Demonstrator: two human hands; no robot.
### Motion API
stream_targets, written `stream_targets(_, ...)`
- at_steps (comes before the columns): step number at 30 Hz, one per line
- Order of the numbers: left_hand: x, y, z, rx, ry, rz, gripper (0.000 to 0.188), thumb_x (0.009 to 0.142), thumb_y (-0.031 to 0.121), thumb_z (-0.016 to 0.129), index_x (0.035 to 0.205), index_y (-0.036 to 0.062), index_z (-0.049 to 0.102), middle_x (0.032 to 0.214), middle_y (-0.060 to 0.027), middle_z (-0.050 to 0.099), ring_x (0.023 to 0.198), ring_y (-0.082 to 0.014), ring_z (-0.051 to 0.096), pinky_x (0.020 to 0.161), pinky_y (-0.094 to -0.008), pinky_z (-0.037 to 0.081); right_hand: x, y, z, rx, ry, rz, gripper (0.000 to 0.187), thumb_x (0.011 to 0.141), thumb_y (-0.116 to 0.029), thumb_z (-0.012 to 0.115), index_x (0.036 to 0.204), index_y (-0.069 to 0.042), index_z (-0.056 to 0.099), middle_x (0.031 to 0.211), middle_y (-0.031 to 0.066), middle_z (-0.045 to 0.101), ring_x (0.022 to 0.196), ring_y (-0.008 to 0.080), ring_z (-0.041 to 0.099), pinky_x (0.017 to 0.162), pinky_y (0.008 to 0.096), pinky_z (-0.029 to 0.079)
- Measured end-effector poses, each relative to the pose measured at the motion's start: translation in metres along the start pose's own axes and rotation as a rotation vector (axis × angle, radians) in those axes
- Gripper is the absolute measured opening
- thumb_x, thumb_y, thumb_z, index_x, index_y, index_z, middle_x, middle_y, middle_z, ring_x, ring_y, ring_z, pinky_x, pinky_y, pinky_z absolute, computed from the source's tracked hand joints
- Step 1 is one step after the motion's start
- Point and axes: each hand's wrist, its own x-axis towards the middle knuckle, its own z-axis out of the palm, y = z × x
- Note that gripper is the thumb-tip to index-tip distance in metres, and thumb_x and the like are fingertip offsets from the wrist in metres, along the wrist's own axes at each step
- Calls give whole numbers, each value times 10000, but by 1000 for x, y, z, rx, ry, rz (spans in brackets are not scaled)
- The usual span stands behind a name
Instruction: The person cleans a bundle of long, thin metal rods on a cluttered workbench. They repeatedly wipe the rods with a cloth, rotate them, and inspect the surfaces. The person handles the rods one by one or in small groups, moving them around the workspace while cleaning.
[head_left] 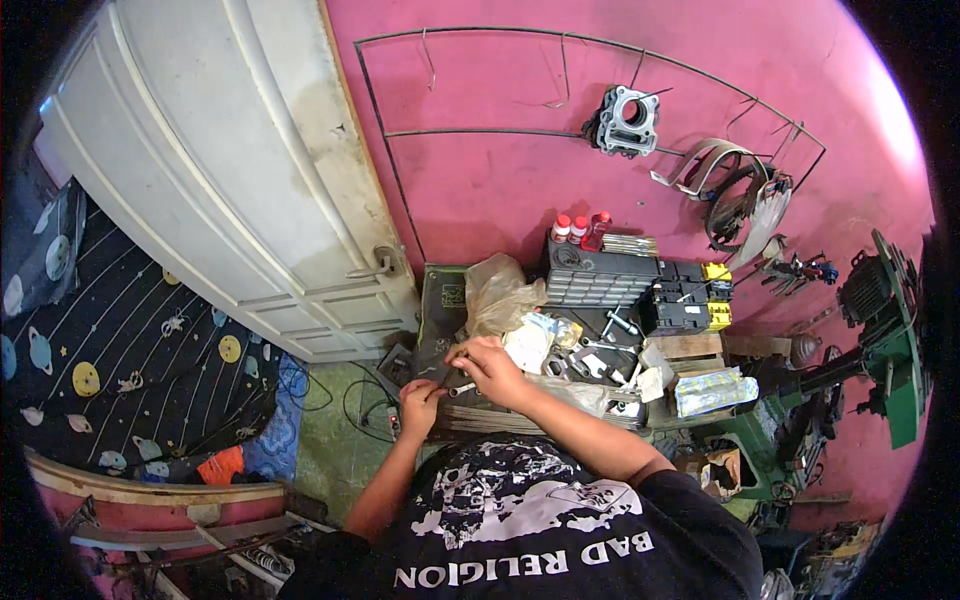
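Note:
My left hand [418, 408] is pinched closed at the near left end of the workbench. Just above it and to the right, my right hand [487, 368] is closed too, its fingertips drawn together. Between them runs a thin dark rod-like piece [448, 380], which both hands seem to hold; it is too small to name. Beneath the hands lies a shiny metal tool [462, 389], partly covered. To the right, wrenches and sockets [620, 322] are scattered over the bench beside a white rag [528, 343].
A crumpled plastic bag [503, 290] and a grey drawer cabinet [600, 280] stand at the back. Black and yellow cases [685, 300] sit farther right. A white door [250, 170] is at left, with black cables [350, 405] on the floor. A green machine [890, 370] stands far right.

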Motion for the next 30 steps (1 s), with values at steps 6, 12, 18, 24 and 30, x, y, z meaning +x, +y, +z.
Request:
stream_targets(6,6,11,-12,33,18,38,140,769,125,744,886,46,746,859,-113,686,849,-297,641,814,-399,470,11,-7,23,-98,-24,-70,90,927,-93,592,1002,-82,641,983,66,657,961,263,591,896,384,361)
stream_targets(12,0,8,-13,-25,84,64,158,742,96,763,879,30,718,877,-124,674,834,-328,632,774,-432,482,6,-2,43,-288,-96,-120,182,866,-99,621,1047,-85,631,986,87,637,1001,298,577,906,411,366)
stream_targets(18,6,8,-11,61,17,65,157,744,77,753,886,22,714,862,-124,668,837,-332,630,771,-430,478,4,14,55,-262,-144,-80,235,839,-93,640,1072,-66,630,1021,94,633,1046,294,567,913,417,378)
stream_targets(24,8,7,-8,-21,35,48,156,738,49,735,892,35,714,838,-123,664,849,-324,634,792,-425,479,5,14,53,-243,-115,-74,214,840,-84,638,1054,-67,642,1028,101,639,1047,291,568,914,421,383)
stream_targets(30,20,42,-18,-213,67,24,165,733,0,686,896,22,699,849,-133,663,874,-346,639,809,-430,479,7,8,47,-240,-55,-180,182,849,-82,628,1031,-81,642,998,80,648,1028,272,570,895,405,385)
